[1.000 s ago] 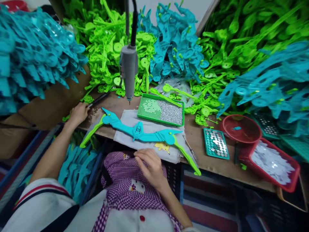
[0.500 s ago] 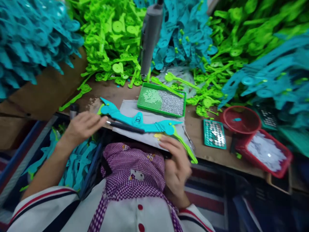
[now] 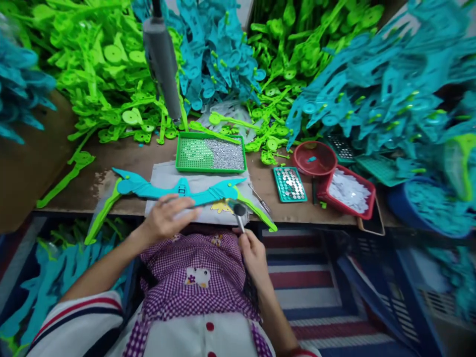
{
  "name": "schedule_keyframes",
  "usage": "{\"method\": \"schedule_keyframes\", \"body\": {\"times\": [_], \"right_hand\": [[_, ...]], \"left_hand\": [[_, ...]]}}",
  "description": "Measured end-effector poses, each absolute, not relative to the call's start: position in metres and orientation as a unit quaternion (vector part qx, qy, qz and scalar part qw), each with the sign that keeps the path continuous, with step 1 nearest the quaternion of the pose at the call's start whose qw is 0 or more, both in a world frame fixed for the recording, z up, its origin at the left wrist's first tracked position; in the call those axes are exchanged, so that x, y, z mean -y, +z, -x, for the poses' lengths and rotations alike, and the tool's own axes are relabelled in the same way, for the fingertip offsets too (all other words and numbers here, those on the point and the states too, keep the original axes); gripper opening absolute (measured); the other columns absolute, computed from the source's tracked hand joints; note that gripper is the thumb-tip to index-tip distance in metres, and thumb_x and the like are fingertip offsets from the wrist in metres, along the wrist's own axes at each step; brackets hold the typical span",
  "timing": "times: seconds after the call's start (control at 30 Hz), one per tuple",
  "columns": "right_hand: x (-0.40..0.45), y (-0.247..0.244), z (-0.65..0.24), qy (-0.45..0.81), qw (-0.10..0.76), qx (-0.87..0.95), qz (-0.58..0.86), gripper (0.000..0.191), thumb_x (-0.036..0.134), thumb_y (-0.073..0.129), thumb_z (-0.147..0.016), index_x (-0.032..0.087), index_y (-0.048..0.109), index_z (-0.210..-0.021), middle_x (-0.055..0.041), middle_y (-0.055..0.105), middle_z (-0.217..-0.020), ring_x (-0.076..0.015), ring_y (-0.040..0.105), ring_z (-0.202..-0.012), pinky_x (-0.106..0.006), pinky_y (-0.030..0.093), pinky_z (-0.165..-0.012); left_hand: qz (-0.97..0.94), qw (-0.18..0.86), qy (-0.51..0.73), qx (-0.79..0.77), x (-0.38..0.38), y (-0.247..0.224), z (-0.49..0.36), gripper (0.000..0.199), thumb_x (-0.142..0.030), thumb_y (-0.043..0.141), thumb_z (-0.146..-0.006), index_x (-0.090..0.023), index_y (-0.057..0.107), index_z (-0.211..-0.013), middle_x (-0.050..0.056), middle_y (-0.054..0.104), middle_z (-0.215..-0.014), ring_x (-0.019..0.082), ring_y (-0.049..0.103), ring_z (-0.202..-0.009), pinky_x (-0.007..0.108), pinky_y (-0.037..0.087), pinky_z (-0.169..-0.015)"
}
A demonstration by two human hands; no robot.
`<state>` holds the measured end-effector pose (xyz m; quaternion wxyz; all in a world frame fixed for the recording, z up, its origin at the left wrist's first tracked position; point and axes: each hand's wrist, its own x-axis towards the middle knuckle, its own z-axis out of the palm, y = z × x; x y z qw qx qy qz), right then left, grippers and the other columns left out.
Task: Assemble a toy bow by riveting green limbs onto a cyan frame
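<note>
A teal folding hanger [image 3: 148, 190] with a green arm at each end lies on a pale cloth [image 3: 163, 171] at the table's front edge. My left hand [image 3: 173, 216] rests its outstretched fingers along the hanger's lower middle edge; the thumb is mostly hidden. A thin dark strip shows by these fingers, its kind unclear. My right hand [image 3: 255, 250] is closed round the metal shaft of a small hammer [image 3: 240, 210], below the hanger's right end. The hammer's dark round head points up, just beside the right green arm.
A green tray [image 3: 193, 169] of small silver parts sits behind the hanger. A grey power screwdriver [image 3: 163, 69] hangs above. Right lie a teal tray [image 3: 292, 184] of discs, a red bowl [image 3: 315, 157] and a red bin [image 3: 366, 210]. Green and teal plastic parts pile behind.
The view has swung right. My left hand has moved inward onto the hanger's middle, away from the black-handled tool by its left end. My right hand now grips the hammer.
</note>
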<state>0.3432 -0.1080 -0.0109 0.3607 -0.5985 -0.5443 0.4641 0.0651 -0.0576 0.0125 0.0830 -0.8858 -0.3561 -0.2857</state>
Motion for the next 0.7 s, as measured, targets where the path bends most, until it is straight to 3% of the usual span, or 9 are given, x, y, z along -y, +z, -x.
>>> {"method": "schedule_keyframes", "body": {"times": [0.13,0.27,0.4,0.53,0.7], "right_hand": [[0.106,-0.013,-0.355,0.485,0.437,0.449,0.61,0.043,0.061,0.049,-0.089,0.02,0.062,-0.085,0.0057,0.047,-0.057,-0.0092,0.044,-0.048,-0.023,0.037,-0.047],[0.101,-0.02,-0.355,0.502,0.437,0.379,0.643,0.049,0.069,0.056,-0.082,0.02,0.059,-0.082,0.0081,0.04,-0.055,-0.0065,0.033,-0.043,-0.021,0.026,-0.039],[0.105,-0.026,-0.353,0.525,0.416,0.378,0.64,0.053,0.072,0.05,-0.083,0.02,0.058,-0.086,0.0095,0.034,-0.054,-0.0061,0.027,-0.042,-0.021,0.019,-0.037],[0.102,-0.032,-0.349,0.557,0.398,0.371,0.627,0.055,0.077,0.047,-0.081,0.022,0.052,-0.078,0.0109,0.03,-0.049,-0.006,0.023,-0.04,-0.021,0.017,-0.037],[0.093,-0.035,-0.346,0.515,0.391,0.404,0.647,0.054,0.076,0.039,-0.085,0.023,0.046,-0.072,0.0101,0.028,-0.049,-0.0071,0.023,-0.042,-0.022,0.02,-0.041]], "left_hand": [[0.884,-0.006,-0.132,0.449,0.026,0.002,-0.055,0.047,-0.041,0.066,-0.089,-0.029,0.06,-0.134,0.012,0.065,-0.124,0.029,0.059,-0.114,0.044,0.045,-0.098],[0.9,-0.012,-0.052,0.432,0.01,-0.007,-0.063,0.049,-0.047,0.063,-0.089,-0.029,0.06,-0.134,0.013,0.064,-0.124,0.031,0.055,-0.119,0.044,0.041,-0.099],[0.907,-0.02,-0.077,0.413,0.009,-0.016,-0.07,0.046,-0.046,0.059,-0.091,-0.028,0.06,-0.134,0.009,0.068,-0.113,0.027,0.057,-0.113,0.042,0.038,-0.104],[0.903,-0.027,-0.142,0.405,0.009,-0.025,-0.078,0.044,-0.04,0.057,-0.093,-0.021,0.062,-0.132,0.01,0.071,-0.103,0.026,0.06,-0.105,0.044,0.039,-0.104],[0.894,-0.036,-0.173,0.412,0.011,-0.027,-0.084,0.042,-0.036,0.058,-0.092,-0.02,0.064,-0.13,0.01,0.072,-0.104,0.026,0.063,-0.102,0.045,0.04,-0.103]]}}
